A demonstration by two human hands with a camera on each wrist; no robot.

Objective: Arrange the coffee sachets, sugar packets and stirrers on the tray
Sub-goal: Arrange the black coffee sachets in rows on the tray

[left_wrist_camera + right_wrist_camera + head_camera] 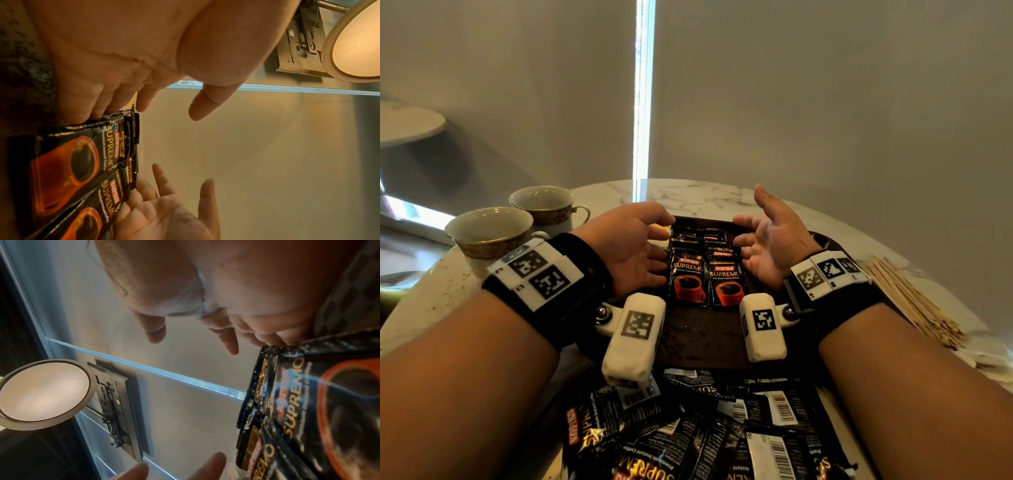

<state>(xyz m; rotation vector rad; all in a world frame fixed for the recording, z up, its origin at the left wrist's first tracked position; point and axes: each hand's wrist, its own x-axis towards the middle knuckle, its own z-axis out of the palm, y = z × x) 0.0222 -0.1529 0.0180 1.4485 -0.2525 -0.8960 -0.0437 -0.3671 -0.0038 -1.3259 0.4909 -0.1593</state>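
Kopiko Supremo sachets point(707, 270) are lying in two overlapping rows on the dark tray point(702, 337), with bare tray showing along its near edge. Flanking the rows, the left hand point(631, 246) and right hand point(774, 240) are facing palm to palm, fingers spread and relaxed, fingertips touching the rows' outer edges. More loose sachets point(709, 431) are piling nearest the person. Wooden stirrers point(909, 301) are lying right of the tray, two teacups point(517, 222) left.
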